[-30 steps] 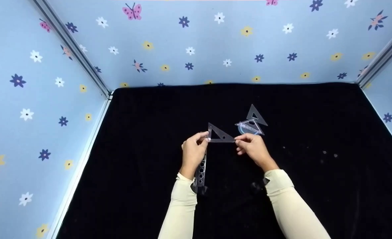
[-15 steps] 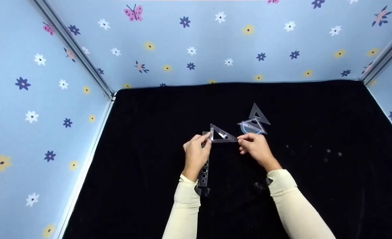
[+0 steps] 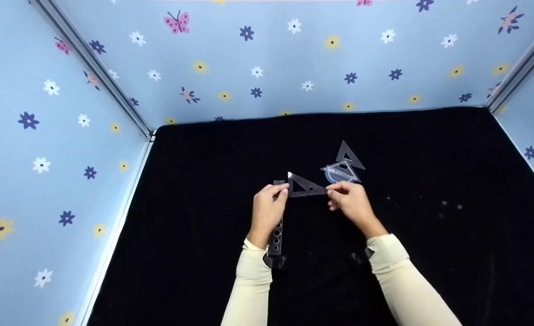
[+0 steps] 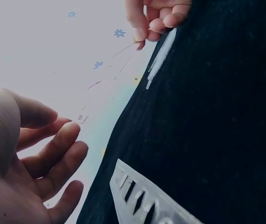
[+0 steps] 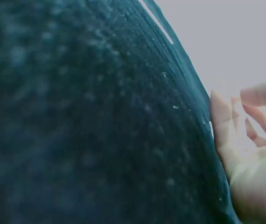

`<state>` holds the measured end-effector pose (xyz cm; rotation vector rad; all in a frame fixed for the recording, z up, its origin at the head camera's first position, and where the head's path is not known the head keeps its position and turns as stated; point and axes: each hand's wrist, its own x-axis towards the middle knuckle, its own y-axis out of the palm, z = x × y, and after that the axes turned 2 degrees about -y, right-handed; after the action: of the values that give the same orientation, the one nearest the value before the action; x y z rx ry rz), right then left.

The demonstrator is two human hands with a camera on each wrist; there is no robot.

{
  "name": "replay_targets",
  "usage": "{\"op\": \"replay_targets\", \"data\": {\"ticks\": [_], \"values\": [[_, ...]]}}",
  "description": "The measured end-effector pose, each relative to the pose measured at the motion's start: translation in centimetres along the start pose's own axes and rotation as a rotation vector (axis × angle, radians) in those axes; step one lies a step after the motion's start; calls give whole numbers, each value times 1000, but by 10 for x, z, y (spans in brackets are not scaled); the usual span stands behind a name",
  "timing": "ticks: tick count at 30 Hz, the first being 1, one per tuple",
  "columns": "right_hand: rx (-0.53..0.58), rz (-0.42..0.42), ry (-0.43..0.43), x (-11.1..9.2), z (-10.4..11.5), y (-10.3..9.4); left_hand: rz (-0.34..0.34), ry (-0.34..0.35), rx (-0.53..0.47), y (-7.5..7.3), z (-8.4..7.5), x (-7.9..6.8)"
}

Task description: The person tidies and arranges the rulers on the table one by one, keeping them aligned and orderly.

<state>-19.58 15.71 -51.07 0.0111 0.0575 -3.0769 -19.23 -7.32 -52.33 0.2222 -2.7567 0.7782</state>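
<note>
In the head view, a clear plastic set square (image 3: 319,191) is held up between both hands over the black cloth. My left hand (image 3: 267,210) pinches its upright left edge with thumb and fingertips. At the pointed right end, thumb and forefinger of my right hand (image 3: 352,203) grip the tip. Seen from the left wrist, the set square is nearly transparent, with only thin outlines and one small round mark near the left fingertips. Beneath the left hand lies a clear ruler (image 3: 275,244) with a row of holes, partly covered by that hand; its end (image 4: 123,184) shows in the left wrist view.
Beyond the right hand lies a protractor (image 3: 332,177) with a blue arc, overlapped by clear triangular pieces. A second set square (image 3: 357,162) touches that group at the back. Black cloth (image 3: 203,203) covers the table, and flowered panels (image 3: 285,54) stand around it.
The set square has shifted slightly right and toward me, and its glint has moved from the middle to the top corner. Both hands keep their hold; the ruler and protractor stay put.
</note>
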Motion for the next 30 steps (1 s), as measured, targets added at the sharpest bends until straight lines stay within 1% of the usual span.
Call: {"op": "replay_targets", "data": {"ticks": [4, 8, 13, 18, 21, 25, 30], "values": [[-35, -47, -38, -9, 2, -4, 56, -34, -15, -1, -7, -2], [-53, -81, -57, -17, 5, -6, 104, -71, -14, -2, -12, -3], [-93, -91, -91, -28, 10, -5, 116, -105, -52, -6, -17, -5], [-151, -99, -175, -38, 16, -2, 149, -123, -95, -12, -17, -9], [-188, -95, -235, -43, 18, 0, 181, -125, -109, -18, -17, -12], [-235, -87, -302, -49, 19, 3, 216, -101, -126, -23, -15, -18], [-272, -67, -335, -57, 18, 5, 237, -100, -134, -26, -11, -28]]}}
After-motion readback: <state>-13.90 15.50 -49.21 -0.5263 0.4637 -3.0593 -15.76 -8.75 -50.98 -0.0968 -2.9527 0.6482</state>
